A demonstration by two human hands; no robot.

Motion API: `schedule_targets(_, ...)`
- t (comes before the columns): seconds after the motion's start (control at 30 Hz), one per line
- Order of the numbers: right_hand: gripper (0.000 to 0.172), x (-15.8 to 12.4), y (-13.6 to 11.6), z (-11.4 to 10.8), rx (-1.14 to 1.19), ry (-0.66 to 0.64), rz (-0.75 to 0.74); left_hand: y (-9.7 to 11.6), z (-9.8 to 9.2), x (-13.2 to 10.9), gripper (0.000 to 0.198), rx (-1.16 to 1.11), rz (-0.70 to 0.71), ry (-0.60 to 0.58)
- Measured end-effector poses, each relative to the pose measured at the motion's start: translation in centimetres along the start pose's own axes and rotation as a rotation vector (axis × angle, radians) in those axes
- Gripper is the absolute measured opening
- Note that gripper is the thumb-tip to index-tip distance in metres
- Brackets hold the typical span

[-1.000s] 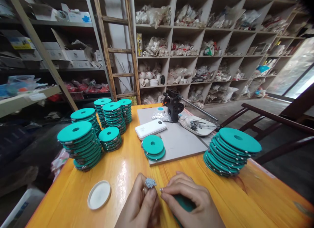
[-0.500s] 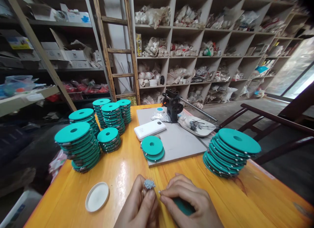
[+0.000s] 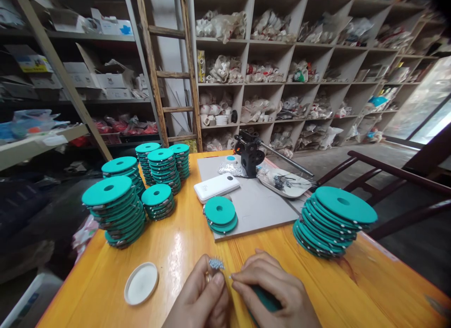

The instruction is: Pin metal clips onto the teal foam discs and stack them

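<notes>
My left hand (image 3: 200, 297) is at the table's near edge, its fingers pinched on a small cluster of silvery pins (image 3: 215, 263). Right beside it, my right hand (image 3: 273, 292) is curled over a teal disc (image 3: 266, 297) lying on the table, and its fingertips pinch a single tiny pin close to the cluster. Most of that disc is hidden under the hand. A short stack of teal discs (image 3: 220, 215) sits just beyond my hands on a grey board (image 3: 253, 203).
On the orange wooden table (image 3: 176, 253) tall stacks of teal discs stand at left (image 3: 112, 210) and right (image 3: 334, 220). Also there: a white lid (image 3: 141, 283), a white power bank (image 3: 216, 187), a black hand tool (image 3: 251, 154) and a tray of pins (image 3: 285, 182). Shelves and a ladder stand behind.
Both hands stay together near the table's edge, shifting only slightly. The pin cluster in my left fingers sits a little lower and flatter. The view has drifted a little.
</notes>
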State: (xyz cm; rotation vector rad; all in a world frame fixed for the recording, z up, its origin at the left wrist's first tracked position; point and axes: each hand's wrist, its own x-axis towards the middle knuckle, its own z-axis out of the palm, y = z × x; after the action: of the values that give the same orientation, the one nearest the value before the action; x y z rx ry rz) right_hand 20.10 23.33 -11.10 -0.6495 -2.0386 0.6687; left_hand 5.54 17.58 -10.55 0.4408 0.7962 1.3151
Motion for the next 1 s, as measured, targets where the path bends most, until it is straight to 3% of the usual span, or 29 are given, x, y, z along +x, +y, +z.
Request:
schedule_targets(0.2,0.018,-0.1,0.1,0.1,-0.024,-0.005,-0.01,-0.6,-1.0,0.4,0.037,-0.038,-0.006,-0.052)
schedule_targets(0.63,0.013,0.1,0.5,-0.1,0.018,0.003,-0.061,-2.0,-2.3,1.3,0.04,0.114,0.027,-0.182)
schedule_targets(0.83,0.013,0.0,0.3,0.1,-0.109,-0.028,-0.022,-1.0,-1.2,0.8,0.049,0.157,0.043,-0.009)
schedule_targets(1.0,0.012,-0.9,0.7,0.3,-0.235,-0.029,-0.033,-1.0,-0.1,0.1,0.052,0.388,0.19,0.169)
